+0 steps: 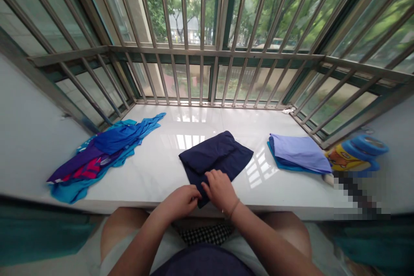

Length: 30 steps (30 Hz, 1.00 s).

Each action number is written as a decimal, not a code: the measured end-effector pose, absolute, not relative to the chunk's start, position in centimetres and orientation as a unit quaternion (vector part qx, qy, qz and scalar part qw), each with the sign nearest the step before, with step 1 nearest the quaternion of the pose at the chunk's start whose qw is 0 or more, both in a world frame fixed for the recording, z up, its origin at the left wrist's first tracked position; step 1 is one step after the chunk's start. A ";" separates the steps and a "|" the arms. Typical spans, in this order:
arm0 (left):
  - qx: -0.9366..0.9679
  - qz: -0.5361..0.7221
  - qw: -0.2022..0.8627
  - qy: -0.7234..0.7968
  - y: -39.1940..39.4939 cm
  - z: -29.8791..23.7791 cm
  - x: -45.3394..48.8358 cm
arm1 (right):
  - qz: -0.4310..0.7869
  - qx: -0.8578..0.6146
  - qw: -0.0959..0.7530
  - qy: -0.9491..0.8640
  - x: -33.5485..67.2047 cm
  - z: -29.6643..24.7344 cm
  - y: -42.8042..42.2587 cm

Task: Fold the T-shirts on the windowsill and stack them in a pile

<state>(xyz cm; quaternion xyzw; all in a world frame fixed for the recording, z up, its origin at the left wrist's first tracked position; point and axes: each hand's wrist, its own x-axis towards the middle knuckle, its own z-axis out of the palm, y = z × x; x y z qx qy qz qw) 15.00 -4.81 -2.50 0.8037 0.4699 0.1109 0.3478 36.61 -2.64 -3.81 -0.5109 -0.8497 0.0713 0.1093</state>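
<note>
A dark navy folded garment (216,151), its exact kind unclear, lies on the white sill in front of me, with one corner pointing toward me at the near edge. My left hand (186,198) is at the left side of that corner, its fingers curled closed on the cloth's edge. Just to its right, my right hand (220,187) rests over the garment, fingers bent and gathered on the fabric. The fingertips of both hands are partly hidden.
A loose heap of blue, purple and pink clothes (110,146) lies at the left. Folded lilac and teal clothes (299,153) sit at the right, beside a blue and yellow cup-like container (355,153). Metal window bars (211,51) enclose the sill (152,172).
</note>
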 end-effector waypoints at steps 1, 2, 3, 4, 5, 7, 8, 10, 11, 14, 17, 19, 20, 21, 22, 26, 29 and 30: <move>0.800 0.129 0.321 0.491 -4.3 -2.7 14.7 | 0.077 -0.502 0.120 -0.853 35.7 -4.7 -4.9; 0.797 0.152 0.284 0.511 -3.7 -2.9 14.2 | 0.076 -0.488 0.131 -0.859 34.9 -5.5 -6.9; 0.797 0.179 0.241 0.524 -2.9 -3.3 13.6 | 0.072 -0.478 0.137 -0.865 34.5 -6.2 -8.3; 0.801 0.203 0.198 0.527 -2.1 -3.7 12.9 | 0.070 -0.472 0.136 -0.868 34.2 -6.8 -9.2; 0.811 0.217 0.161 0.518 -1.4 -4.1 12.1 | 0.069 -0.473 0.132 -0.868 34.2 -7.1 -9.6; 0.841 0.210 0.118 0.485 -0.2 -5.1 10.8 | 0.081 -0.495 0.121 -0.856 34.7 -7.0 -9.4; 0.854 0.196 0.109 0.469 0.2 -5.5 10.4 | 0.094 -0.510 0.122 -0.846 35.1 -6.7 -9.1; 0.870 0.167 0.107 0.451 0.6 -6.0 9.8 | 0.122 -0.544 0.137 -0.819 35.8 -5.8 -8.3; 0.873 0.161 0.109 0.448 0.7 -6.2 9.7 | 0.135 -0.560 0.143 -0.805 36.0 -5.4 -8.1; 0.866 0.176 0.119 0.453 1.2 -6.6 10.1 | 0.153 -0.600 0.126 -0.775 36.2 -4.6 -8.1; 0.849 0.211 0.132 0.466 2.1 -6.8 10.9 | 0.146 -0.617 0.073 -0.770 35.9 -4.4 -8.3; 0.835 0.231 0.139 0.480 2.6 -6.9 11.5 | 0.124 -0.632 0.053 -0.763 35.7 -4.5 -8.3; 0.828 0.239 0.138 0.488 2.8 -6.8 11.8 | 0.106 -0.639 0.057 -0.760 35.7 -4.6 -8.2; 0.821 0.248 0.130 0.498 2.8 -6.8 12.1 | 0.087 -0.637 0.069 -0.763 35.8 -4.8 -8.2; 0.815 0.254 0.116 0.507 2.7 -6.6 12.4 | 0.070 -0.623 0.087 -0.774 36.0 -5.1 -8.2; 0.838 0.247 0.075 0.481 0.5 -6.5 14.0 | 0.059 -0.478 0.155 -0.862 37.5 -6.9 -8.5; 0.871 0.236 0.123 0.413 -2.5 -6.8 15.1 | 0.069 -0.418 0.179 -0.888 38.8 -7.9 -8.6; 0.875 0.236 0.136 0.400 -3.5 -6.9 15.4 | 0.072 -0.413 0.180 -0.890 39.1 -8.0 -8.5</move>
